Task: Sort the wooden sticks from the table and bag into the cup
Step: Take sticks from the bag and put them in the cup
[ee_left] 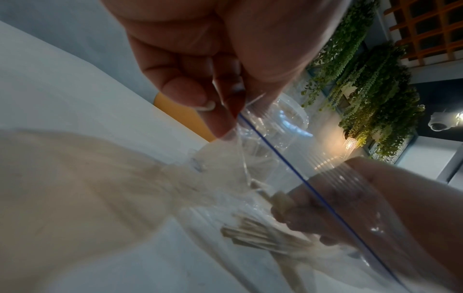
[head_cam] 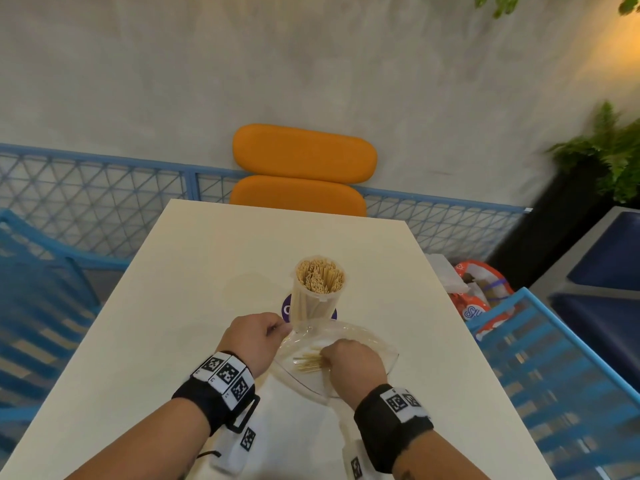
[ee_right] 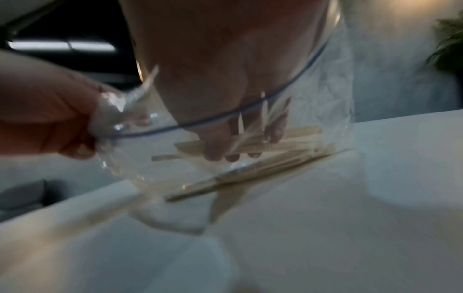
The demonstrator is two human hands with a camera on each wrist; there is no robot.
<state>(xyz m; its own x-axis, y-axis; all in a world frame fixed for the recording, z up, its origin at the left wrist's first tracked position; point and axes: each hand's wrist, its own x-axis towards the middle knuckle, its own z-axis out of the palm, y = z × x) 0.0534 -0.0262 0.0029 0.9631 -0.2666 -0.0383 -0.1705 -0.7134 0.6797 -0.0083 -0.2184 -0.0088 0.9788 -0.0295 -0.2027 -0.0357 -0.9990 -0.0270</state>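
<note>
A clear plastic cup (head_cam: 317, 294) packed with upright wooden sticks stands on the white table (head_cam: 207, 258), just beyond my hands. In front of it lies a clear zip bag (head_cam: 375, 344) with a blue seal line (ee_left: 288, 164). My left hand (head_cam: 258, 336) pinches the bag's rim (ee_left: 235, 128) at its left corner and holds it open. My right hand (head_cam: 349, 358) is inside the bag (ee_right: 335, 95), its fingers (ee_right: 213, 152) curled round a small bundle of wooden sticks (head_cam: 308, 362). More sticks (ee_right: 250, 176) lie loose on the bag's bottom.
A purple round coaster (head_cam: 286, 308) sits under the cup. An orange chair (head_cam: 301, 168) stands past the table's far edge. Blue mesh fencing (head_cam: 86, 195) runs behind. Packaged goods (head_cam: 481, 296) lie on a blue seat to the right. Potted plants (head_cam: 609, 150) stand at the far right.
</note>
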